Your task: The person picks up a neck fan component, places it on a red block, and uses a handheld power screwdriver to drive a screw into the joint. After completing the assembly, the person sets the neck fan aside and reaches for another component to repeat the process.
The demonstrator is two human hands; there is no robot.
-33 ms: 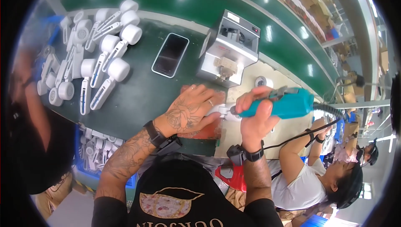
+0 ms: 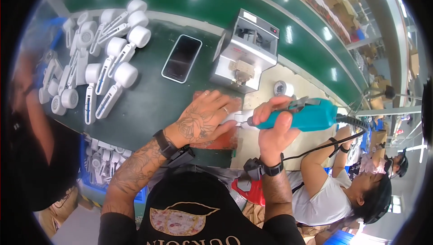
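My left hand [image 2: 200,121] is closed around a white plastic piece [image 2: 231,118], pressing it down over a reddish-brown mat [image 2: 212,145]. Most of that piece is hidden under my fingers, so its full shape cannot be made out. In my right hand [image 2: 278,132] lies a teal electric screwdriver [image 2: 297,115], held sideways with its dark nose pointing left at the white piece. Whether its bit touches a screw is not visible. A black cord [image 2: 320,144] trails from the tool's back end.
White shower-head-shaped units [image 2: 108,73] cover the table's left side. Beyond my hands are a phone [image 2: 181,59], a grey metal machine [image 2: 246,51] and a white roll [image 2: 283,88]. A blue bin [image 2: 85,173] of white parts stands below left. People sit on both sides.
The screwdriver has come slightly nearer to me, its nose a little further left. My left hand keeps its place on the white piece.
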